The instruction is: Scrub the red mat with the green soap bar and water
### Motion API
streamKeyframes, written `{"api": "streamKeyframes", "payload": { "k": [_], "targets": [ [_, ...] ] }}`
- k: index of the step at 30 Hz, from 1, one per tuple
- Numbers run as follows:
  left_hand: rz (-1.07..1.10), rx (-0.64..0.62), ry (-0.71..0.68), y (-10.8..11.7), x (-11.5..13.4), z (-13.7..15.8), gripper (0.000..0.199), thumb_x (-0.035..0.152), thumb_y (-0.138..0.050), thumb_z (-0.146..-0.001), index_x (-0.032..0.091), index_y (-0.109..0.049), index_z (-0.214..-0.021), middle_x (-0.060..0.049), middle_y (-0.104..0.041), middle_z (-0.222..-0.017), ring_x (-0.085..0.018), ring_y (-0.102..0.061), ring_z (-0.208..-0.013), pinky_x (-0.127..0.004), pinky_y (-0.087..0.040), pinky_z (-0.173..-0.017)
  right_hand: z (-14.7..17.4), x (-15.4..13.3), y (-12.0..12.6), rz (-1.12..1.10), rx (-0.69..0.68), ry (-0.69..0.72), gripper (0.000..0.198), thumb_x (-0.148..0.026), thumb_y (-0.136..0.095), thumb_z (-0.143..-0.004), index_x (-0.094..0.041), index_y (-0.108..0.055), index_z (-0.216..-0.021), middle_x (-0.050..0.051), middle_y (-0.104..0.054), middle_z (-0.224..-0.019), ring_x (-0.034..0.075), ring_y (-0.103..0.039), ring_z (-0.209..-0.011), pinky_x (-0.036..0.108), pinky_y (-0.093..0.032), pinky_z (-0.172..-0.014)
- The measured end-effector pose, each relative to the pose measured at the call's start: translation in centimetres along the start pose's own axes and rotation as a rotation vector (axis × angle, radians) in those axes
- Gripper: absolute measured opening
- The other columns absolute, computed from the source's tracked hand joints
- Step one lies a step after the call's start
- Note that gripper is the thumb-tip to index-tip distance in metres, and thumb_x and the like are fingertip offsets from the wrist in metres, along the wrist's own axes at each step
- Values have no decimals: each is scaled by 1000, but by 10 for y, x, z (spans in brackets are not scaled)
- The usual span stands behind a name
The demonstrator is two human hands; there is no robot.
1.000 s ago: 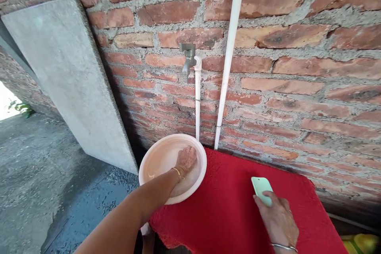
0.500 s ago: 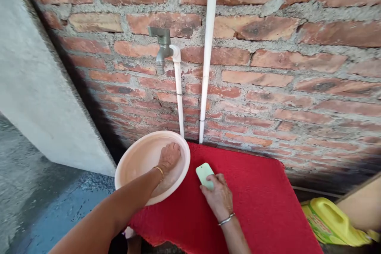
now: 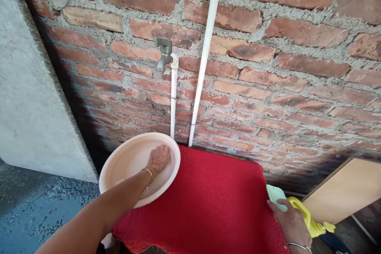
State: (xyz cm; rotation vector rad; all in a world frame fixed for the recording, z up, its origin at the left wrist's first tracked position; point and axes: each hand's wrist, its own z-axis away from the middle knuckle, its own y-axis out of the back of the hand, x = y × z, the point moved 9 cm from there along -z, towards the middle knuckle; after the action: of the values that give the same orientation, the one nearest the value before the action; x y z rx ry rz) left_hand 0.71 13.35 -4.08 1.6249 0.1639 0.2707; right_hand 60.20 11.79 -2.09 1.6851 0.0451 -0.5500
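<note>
My left hand (image 3: 159, 158) is inside a pale pink basin (image 3: 123, 160) at the left, its fingers curled down against the inner right side. Whatever lies under those fingers is hidden. My right hand (image 3: 290, 216) grips a pale green scrub brush (image 3: 274, 193), a flat rounded shape with a small hole at its far end; its underside does not show. The brush is over the right edge of a red cloth (image 3: 217, 198), which covers the surface under the basin.
A metal tap (image 3: 164, 55) sticks out from the brick wall (image 3: 253, 83) above the basin. Two white pipes (image 3: 205, 55) run along that wall. A yellow jug (image 3: 309, 218) and a leaning board (image 3: 348, 190) stand at the right. A grey slab (image 3: 38, 87) rises at the left.
My right hand has carried the brush from the middle of the red cloth to its right edge. My left hand stays in the basin. The view has shifted slightly to the right.
</note>
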Motion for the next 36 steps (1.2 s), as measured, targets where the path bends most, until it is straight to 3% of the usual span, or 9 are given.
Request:
{"api": "streamKeyframes", "payload": {
  "k": [2,9,13,15,18,24,29,32,36],
  "targets": [
    [-13,5,1,1,1,1,30,18,-38,-100,14,-65,-111,-17,-65,-115,-31,-60,-110,-44,-47,-91,12,-43,-18,-44,-45,33,42,-64,-55,-78,-31,-72,-98,11,-65,-93,35,-71,-88,51,-57,-84],
    [-72,9,3,2,-1,1,33,15,-36,-99,15,-66,-112,-16,-66,-116,-30,-61,-110,-43,-47,-90,102,-271,-108,-143,-334,399,23,-43,-67,-83,-32,-71,-104,1,-63,-113,18,-68,-94,28,-52,-80],
    [-90,3,-8,1,-3,1,33,16,-36,-99,15,-66,-111,-16,-66,-114,-31,-62,-109,-44,-48,-89,129,-326,-123,-143,-400,506,23,-35,-74,-79,-30,-71,-101,2,-63,-111,18,-66,-100,26,-50,-85],
    [-93,0,-13,1,-3,1,33,17,-36,-99,14,-66,-112,-17,-66,-115,-32,-62,-110,-45,-48,-89,123,-322,-123,-134,-401,518,22,-34,-74,-79,-30,-72,-100,1,-63,-110,18,-66,-101,26,-49,-86],
    [-88,-20,-7,1,-3,1,33,16,-35,-100,14,-66,-112,-16,-67,-115,-31,-63,-110,-44,-48,-90,90,-277,-114,-94,-355,430,21,-37,-71,-82,-30,-71,-101,1,-63,-112,17,-66,-98,27,-49,-84],
    [-55,-16,-7,6,1,2,33,15,-35,-99,12,-66,-111,-18,-67,-116,-32,-62,-111,-45,-48,-89,2,-118,-60,-4,-248,136,30,-50,-62,-86,-29,-71,-105,4,-64,-107,21,-69,-92,35,-53,-85],
    [-48,-13,-3,7,2,3,33,17,-35,-100,13,-66,-113,-17,-67,-117,-32,-62,-112,-44,-47,-91,-32,-12,-8,77,-116,-105,41,-60,-55,-85,-27,-70,-104,14,-65,-102,32,-70,-92,47,-54,-89],
    [-49,-6,7,8,2,3,32,17,-36,-100,13,-66,-111,-16,-67,-115,-31,-62,-111,-44,-47,-91,-30,-17,-4,76,-81,-123,42,-63,-52,-87,-29,-69,-106,16,-64,-105,35,-70,-94,49,-53,-90],
    [-51,4,16,7,2,2,30,16,-39,-99,14,-67,-109,-15,-67,-113,-30,-63,-109,-43,-47,-89,-5,-116,-38,-5,-185,52,37,-54,-60,-86,-27,-70,-110,11,-62,-111,27,-69,-98,39,-53,-91]
  ]
}}
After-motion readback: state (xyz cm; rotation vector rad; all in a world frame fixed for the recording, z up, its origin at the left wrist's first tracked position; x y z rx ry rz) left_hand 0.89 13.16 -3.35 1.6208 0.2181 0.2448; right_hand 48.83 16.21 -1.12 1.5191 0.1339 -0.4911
